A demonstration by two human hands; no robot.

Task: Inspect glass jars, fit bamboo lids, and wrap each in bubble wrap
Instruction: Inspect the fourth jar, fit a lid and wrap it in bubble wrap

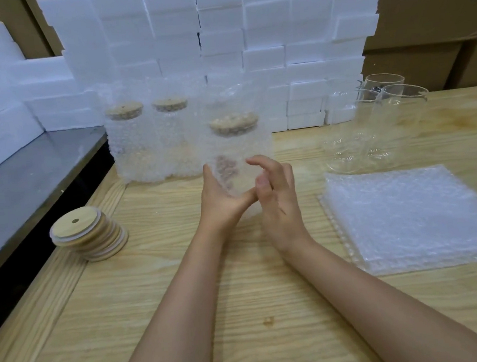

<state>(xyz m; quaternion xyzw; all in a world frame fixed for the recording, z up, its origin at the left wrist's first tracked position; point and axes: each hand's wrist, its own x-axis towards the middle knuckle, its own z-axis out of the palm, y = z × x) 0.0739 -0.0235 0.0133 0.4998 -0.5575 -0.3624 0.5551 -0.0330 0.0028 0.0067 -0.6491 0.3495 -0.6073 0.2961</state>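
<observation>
A glass jar (pixel 235 141) with a bamboo lid stands upright in the middle of the wooden table (pixel 240 295), sheathed in bubble wrap. My left hand (pixel 221 199) grips its lower part from the left, fingers curled round behind it. My right hand (pixel 275 189) touches the wrap at the jar's right side with loosely bent fingers. Two wrapped, lidded jars (pixel 148 142) stand behind on the left. Two bare glass jars (pixel 381 124) without lids stand at the back right. A pile of bubble wrap sheets (pixel 414 215) lies on the right. A leaning stack of bamboo lids (pixel 90 235) sits at the left.
White foam blocks (pixel 220 39) are stacked like a wall along the back. Cardboard boxes (pixel 430 23) stand behind at the right. A grey metal surface (pixel 26 183) adjoins the table's left edge.
</observation>
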